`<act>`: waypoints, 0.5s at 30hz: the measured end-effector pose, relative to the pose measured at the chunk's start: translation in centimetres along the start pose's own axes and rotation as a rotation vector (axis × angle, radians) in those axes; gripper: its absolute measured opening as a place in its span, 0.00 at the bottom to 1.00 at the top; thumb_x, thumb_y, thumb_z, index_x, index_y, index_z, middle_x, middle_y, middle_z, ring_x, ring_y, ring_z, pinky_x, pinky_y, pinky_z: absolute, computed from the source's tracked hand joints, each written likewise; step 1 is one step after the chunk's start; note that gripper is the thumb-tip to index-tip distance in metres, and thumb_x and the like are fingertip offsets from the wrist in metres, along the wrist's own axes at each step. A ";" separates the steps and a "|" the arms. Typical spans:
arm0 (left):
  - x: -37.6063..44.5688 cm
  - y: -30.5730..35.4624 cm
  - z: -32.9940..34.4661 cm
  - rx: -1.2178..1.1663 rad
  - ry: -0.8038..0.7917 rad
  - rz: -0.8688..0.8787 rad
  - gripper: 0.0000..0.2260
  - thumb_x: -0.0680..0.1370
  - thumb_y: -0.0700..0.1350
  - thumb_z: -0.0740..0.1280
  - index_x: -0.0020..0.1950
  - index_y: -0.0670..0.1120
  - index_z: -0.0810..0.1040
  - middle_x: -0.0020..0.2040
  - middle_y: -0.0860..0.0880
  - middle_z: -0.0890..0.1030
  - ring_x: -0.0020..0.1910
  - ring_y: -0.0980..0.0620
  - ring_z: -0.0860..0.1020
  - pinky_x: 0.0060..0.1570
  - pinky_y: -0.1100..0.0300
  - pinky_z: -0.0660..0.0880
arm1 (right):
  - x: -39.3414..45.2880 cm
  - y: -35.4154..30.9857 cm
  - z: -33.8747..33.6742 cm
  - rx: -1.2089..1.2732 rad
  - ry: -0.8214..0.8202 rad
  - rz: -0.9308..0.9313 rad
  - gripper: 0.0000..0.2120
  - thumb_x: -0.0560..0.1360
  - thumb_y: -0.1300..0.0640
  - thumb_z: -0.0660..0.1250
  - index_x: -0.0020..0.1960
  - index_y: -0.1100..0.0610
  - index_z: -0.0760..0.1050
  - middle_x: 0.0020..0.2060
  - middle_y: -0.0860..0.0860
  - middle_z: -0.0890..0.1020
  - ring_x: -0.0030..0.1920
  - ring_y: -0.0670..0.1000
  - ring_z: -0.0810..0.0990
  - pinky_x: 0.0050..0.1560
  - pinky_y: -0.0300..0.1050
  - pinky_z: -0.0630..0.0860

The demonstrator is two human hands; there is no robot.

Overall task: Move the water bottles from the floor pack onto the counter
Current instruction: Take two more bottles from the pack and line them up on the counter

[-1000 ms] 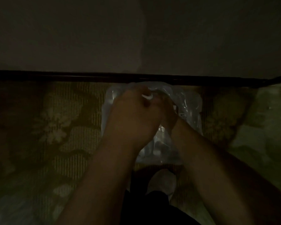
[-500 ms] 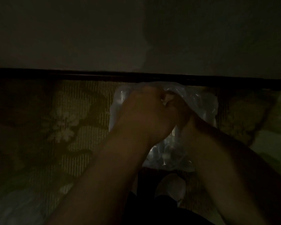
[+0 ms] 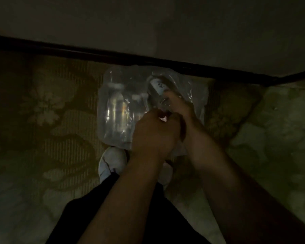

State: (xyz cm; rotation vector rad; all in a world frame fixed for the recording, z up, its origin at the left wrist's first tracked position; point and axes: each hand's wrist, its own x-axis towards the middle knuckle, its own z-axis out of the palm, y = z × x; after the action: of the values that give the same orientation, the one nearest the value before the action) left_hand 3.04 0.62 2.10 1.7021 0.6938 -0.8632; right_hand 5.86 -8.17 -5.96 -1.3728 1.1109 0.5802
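Note:
The floor pack [image 3: 116, 110] is a clear plastic wrap holding several water bottles, standing on the patterned carpet against the wall. One water bottle [image 3: 158, 85] with a white label is tilted up out of the pack's right side, its base pointing away from me. My right hand [image 3: 180, 106] grips the bottle's body just below the label. My left hand [image 3: 155, 134] is closed around its near end, where a small pale spot shows between the fingers. The light is very dim and the counter is out of view.
A dark baseboard strip [image 3: 148, 57] runs across along the foot of the plain wall. My white shoes [image 3: 113, 161] stand right in front of the pack, with black trousers [image 3: 88, 217] below. The floral carpet [image 3: 42, 106] spreads to both sides.
Both hands were bunched on top of the pack's wrap; now they have drawn back toward me and a labelled bottle is tilted up out of the wrap. The view has shifted downward.

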 end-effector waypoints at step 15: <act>-1.7 -3.2 -2.2 -0.613 0.113 -0.391 0.13 0.74 0.49 0.72 0.53 0.42 0.82 0.42 0.43 0.86 0.33 0.49 0.85 0.25 0.60 0.78 | -11.2 3.5 -6.6 -0.321 -0.396 -0.031 0.15 0.72 0.44 0.66 0.53 0.52 0.78 0.43 0.48 0.85 0.41 0.46 0.84 0.37 0.35 0.77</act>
State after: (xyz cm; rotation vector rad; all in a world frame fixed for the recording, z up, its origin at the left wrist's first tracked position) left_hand -0.07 3.54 2.17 1.0824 1.2516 -0.7158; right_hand -3.67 -10.78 3.14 -1.4613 0.6940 0.9919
